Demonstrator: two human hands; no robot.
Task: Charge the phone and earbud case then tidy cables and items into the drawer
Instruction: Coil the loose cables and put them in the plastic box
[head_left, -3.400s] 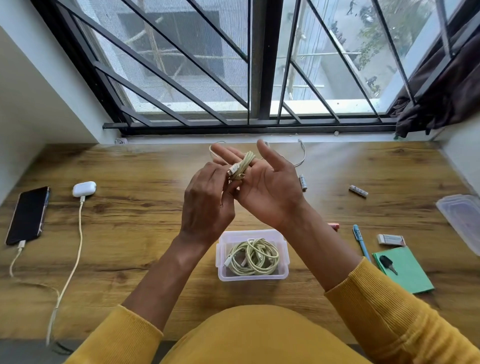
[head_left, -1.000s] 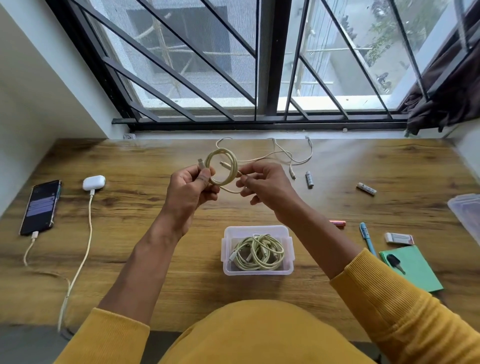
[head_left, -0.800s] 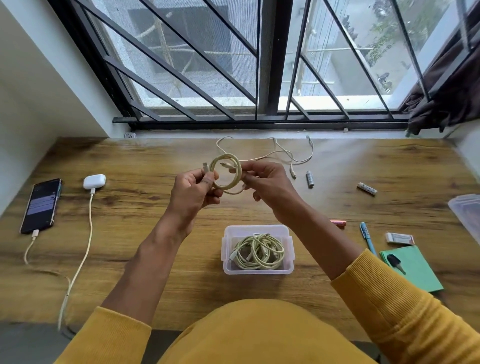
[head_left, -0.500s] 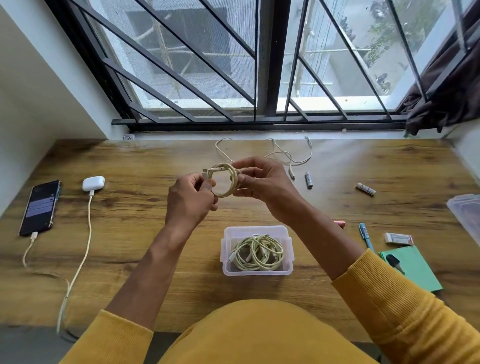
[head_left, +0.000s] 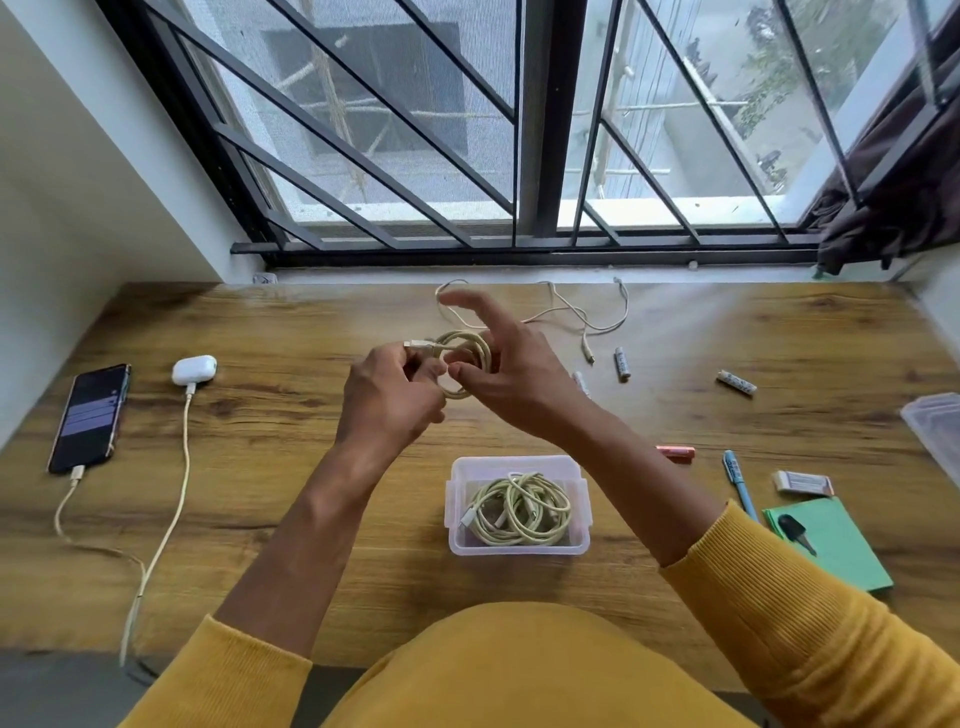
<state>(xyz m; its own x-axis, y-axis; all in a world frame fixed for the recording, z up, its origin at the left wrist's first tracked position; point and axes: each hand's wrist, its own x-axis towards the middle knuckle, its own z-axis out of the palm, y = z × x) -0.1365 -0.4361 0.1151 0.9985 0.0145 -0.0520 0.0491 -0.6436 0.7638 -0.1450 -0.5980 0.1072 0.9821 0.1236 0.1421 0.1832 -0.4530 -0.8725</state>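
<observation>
No text, brand or number can be read anywhere. The batteries (head_left: 736, 383) at two o'clock on the worktop (head_left: 291, 467) carry dark print, and the eraser (head_left: 802, 482) at three o'clock has a printed sleeve, but both are too small and blurred to make out. The phone (head_left: 90, 419) at nine o'clock shows only pale bands.

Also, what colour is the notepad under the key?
Green. The notepad shows clearly in the head view, with a dark key on it.
</observation>
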